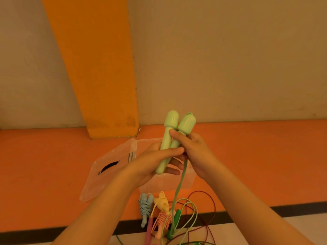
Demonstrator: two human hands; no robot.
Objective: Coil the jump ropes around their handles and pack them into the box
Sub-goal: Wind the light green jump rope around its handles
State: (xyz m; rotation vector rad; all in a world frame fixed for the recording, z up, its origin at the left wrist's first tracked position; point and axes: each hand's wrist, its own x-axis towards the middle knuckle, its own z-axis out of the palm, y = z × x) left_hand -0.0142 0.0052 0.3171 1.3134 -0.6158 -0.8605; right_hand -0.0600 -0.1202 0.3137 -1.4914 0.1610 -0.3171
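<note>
Left hand point(155, 163): thumb laid across the front of the light green handles point(170, 121), fingers curled behind them, gripping the lower shafts. Right hand point(192, 152): wrapped round the upper shafts just below the bulbous caps. The handles are held side by side, touching, near upright, above the box. Light green rope point(179, 184): hangs from between the hands to loose loops at the near edge of the orange floor point(247, 165). Clear plastic box point(187, 181): open, on the orange floor below the hands, its lid point(106, 174) lying against its left side. Coiled ropes just before the box: blue bundle point(146, 207), yellow bundle point(161, 202), pink bundle point(163, 220). Dark green handle point(177, 215) and dark red rope point(212, 200): loose, uncoiled, beside the bundles.
</note>
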